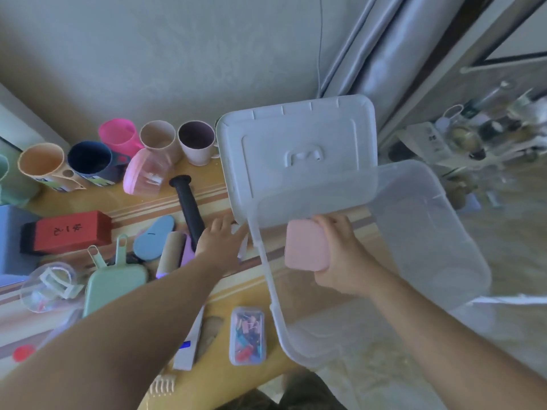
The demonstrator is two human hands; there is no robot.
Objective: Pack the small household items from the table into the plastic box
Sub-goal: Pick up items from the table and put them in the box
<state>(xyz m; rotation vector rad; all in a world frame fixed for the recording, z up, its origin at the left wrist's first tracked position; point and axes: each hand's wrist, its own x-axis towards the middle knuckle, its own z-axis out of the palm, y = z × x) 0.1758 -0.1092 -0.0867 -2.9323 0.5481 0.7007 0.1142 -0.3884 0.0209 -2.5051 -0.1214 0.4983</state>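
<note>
The right hand [344,255] grips a pink case [306,247] just inside the near rim of the clear plastic box [429,247] (its white lid [296,155] leans at the far side). The left hand [220,239] lies flat with fingers spread, holding nothing, on the table [213,294] beside a black handle [189,208].

i've got just one view, the head camera, worn high and tipped forward and down. it's wide-angle, so the wall [177,54] bends at the edges. it sits close over the table [219,297], with both forearms running in from the bottom corners. the plastic box [429,247] fills the right half, the table's clutter the left.
</note>
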